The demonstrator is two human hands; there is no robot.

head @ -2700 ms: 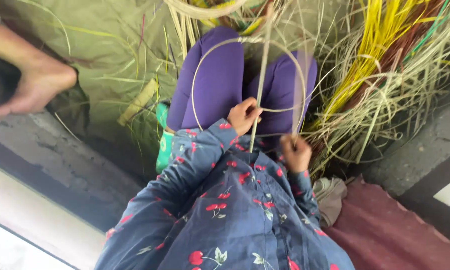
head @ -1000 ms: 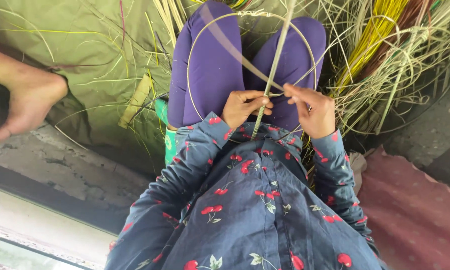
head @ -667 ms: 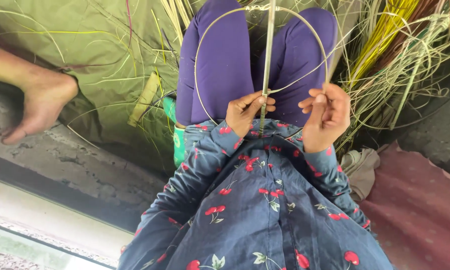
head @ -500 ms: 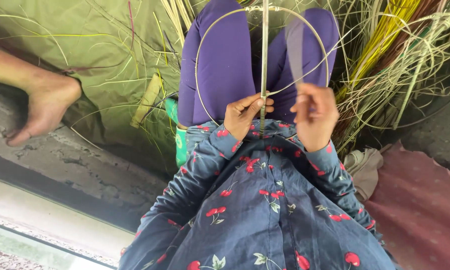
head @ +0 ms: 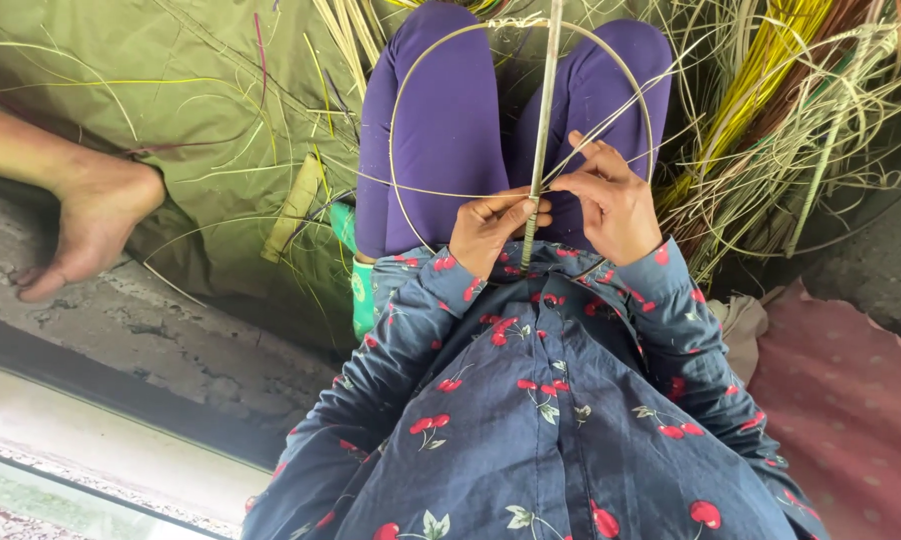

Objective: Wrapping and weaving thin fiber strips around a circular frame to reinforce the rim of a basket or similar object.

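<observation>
I look down at my lap, in purple trousers and a dark blue cherry-print shirt. A thin cane ring [head: 403, 110] stands upright over my knees, crossed by a straight upright cane stick [head: 545, 110]. My left hand [head: 489, 232] pinches the stick's lower end against the ring's bottom. My right hand [head: 612, 203] grips the same joint from the right, fingers on a thin pale strand [head: 596, 125] that runs up across the ring.
A heap of yellow, green and pale cane strips [head: 791, 110] lies at the right. An olive cloth [head: 121, 110] with loose strands covers the ground at the left. Another person's bare foot [head: 86, 228] rests on a concrete ledge [head: 161, 330]. A maroon mat [head: 851, 410] lies at lower right.
The stick has swung from slanted to upright inside the ring. My right hand has come in from the right and closed on the joint beside my left hand.
</observation>
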